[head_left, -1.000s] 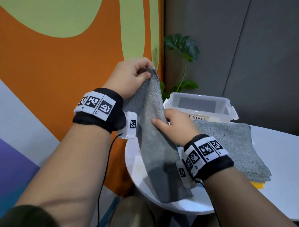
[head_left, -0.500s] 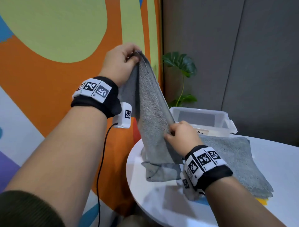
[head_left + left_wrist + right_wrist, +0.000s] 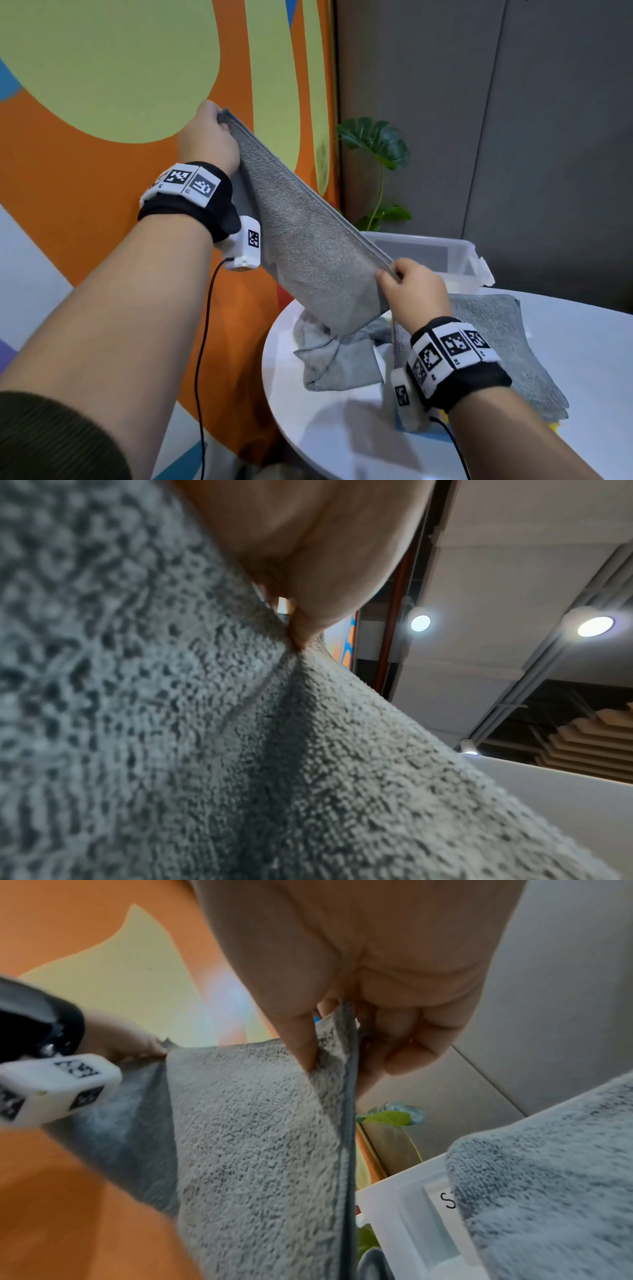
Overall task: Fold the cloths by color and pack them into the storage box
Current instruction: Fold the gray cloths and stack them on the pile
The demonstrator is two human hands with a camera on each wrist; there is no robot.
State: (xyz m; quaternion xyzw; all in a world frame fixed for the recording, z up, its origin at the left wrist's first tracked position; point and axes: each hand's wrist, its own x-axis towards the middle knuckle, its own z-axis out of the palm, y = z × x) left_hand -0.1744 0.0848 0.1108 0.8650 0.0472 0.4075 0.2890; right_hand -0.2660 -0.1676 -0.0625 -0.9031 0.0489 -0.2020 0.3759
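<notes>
A grey terry cloth (image 3: 308,246) hangs stretched in the air between my two hands, its lower end crumpled on the white round table (image 3: 342,428). My left hand (image 3: 209,137) pinches one corner high up by the orange wall. My right hand (image 3: 407,284) pinches the hemmed edge lower down, near the clear storage box (image 3: 459,260). In the right wrist view the thumb and fingers (image 3: 301,1042) clamp the dark hem of the cloth (image 3: 260,1137). The left wrist view shows fingertips (image 3: 308,620) nipping the cloth (image 3: 171,750).
A stack of flat grey cloths (image 3: 496,349) lies on the table right of my right wrist, with a yellow one (image 3: 556,426) peeking from under it. A potted plant (image 3: 376,144) stands behind the box, against the grey wall.
Both hands drew apart, the left rising and the right sliding along the hem toward the box. The cloth went from hanging over the table edge to stretched taut, its tail pulled onto the table.
</notes>
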